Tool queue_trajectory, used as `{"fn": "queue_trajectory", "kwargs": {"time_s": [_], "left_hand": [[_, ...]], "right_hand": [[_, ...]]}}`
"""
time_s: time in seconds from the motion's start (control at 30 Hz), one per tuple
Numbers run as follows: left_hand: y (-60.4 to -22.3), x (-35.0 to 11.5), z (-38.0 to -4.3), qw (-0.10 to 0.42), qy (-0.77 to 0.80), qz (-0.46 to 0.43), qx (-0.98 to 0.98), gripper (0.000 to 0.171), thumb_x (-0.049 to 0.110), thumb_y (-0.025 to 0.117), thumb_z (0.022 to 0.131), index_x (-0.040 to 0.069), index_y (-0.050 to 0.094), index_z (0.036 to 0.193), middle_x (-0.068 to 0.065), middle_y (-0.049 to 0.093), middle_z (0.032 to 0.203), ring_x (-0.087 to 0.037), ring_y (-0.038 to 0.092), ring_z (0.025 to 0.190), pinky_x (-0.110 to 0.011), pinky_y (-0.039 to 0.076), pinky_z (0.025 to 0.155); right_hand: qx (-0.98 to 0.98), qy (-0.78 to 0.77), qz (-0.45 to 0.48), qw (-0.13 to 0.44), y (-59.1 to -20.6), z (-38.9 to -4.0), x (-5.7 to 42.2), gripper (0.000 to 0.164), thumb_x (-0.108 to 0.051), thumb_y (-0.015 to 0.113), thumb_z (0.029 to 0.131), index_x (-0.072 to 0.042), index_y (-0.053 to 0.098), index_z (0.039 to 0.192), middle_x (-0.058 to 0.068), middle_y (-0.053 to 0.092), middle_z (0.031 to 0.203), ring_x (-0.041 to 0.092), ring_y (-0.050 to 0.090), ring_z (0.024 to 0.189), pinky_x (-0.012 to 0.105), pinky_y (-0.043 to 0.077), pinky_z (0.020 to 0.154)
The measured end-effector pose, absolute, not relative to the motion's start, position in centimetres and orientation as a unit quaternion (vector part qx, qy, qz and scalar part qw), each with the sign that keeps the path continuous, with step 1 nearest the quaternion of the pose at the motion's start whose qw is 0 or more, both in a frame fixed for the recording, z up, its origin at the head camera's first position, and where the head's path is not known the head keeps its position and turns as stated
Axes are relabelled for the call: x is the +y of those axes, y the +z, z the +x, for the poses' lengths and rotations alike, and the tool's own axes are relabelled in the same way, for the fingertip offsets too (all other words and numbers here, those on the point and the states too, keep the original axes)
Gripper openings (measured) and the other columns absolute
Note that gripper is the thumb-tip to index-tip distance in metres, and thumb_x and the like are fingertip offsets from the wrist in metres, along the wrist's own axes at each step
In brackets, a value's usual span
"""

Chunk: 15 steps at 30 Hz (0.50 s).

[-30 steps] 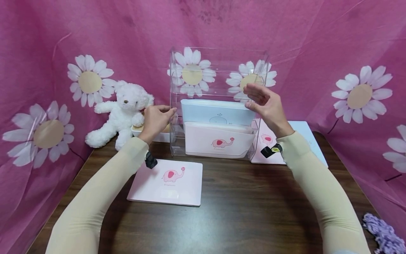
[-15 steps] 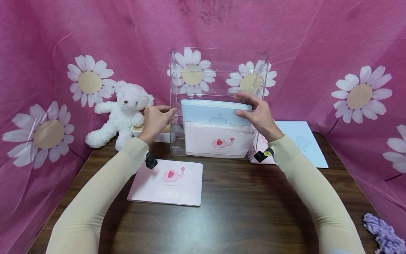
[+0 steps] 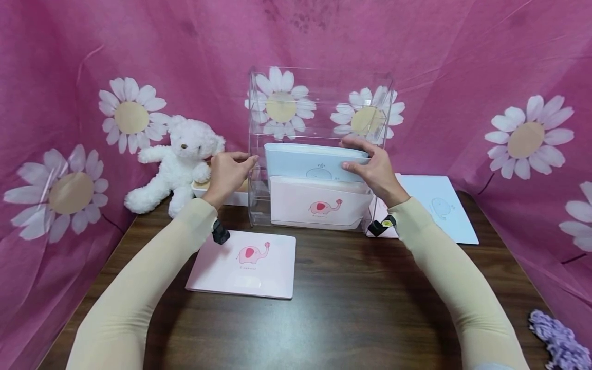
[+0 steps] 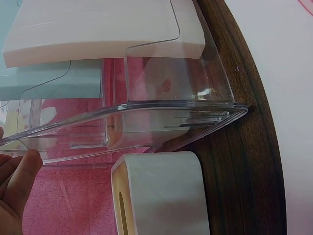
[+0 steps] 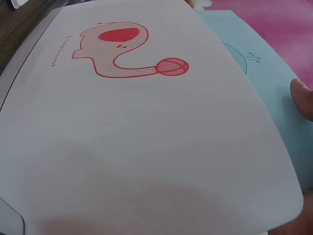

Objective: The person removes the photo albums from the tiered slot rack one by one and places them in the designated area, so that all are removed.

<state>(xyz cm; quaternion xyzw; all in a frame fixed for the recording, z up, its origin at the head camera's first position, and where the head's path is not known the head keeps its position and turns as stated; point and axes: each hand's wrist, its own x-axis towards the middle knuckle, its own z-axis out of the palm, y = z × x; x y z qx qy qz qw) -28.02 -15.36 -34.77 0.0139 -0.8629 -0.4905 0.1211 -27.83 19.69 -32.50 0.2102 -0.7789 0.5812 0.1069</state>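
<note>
A clear plastic rack (image 3: 319,134) with several tiers stands at the back middle of the table. My left hand (image 3: 227,177) pinches the rack's left side edge; in the left wrist view its fingertips (image 4: 30,161) meet that clear wall. In the middle tier sits a light blue notebook (image 3: 296,163) with a whale drawing. My right hand (image 3: 376,169) pinches its upper right corner, thumb in front and fingers behind. A pink notebook (image 3: 296,203) with an elephant drawing stands in the lowest tier, covering the blue one's lower part.
Another pink elephant notebook (image 3: 263,272) lies flat at front left. Right of the rack lie a light blue notebook (image 3: 455,216) and a partly hidden pink one. A white teddy bear (image 3: 178,164), a white box (image 4: 164,196) and purple yarn-like material (image 3: 559,339) are also around.
My right hand has moved left and down from beside the rack and taken hold of the blue notebook's corner. The left hand has stayed on the rack's side.
</note>
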Motion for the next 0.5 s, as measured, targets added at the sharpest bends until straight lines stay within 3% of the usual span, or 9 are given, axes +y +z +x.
{"fn": "queue_trajectory", "kwargs": {"time_s": [0.5], "left_hand": [[-34.85,-15.37,-28.05,0.112,-0.494,0.019,-0.862,0.042,0.043,0.073,0.092,0.010,0.077,0.118,-0.008,0.078,0.096,-0.014,0.068,0.071,-0.023,0.055,0.058]], "right_hand": [[-0.788,0.586,0.160,0.106,-32.55,-28.41,19.29,0.042,-0.003,0.079,0.085,-0.005,0.069,0.125,0.013,0.062,0.137,0.008,0.059,0.114,0.015,0.052,0.090]]}}
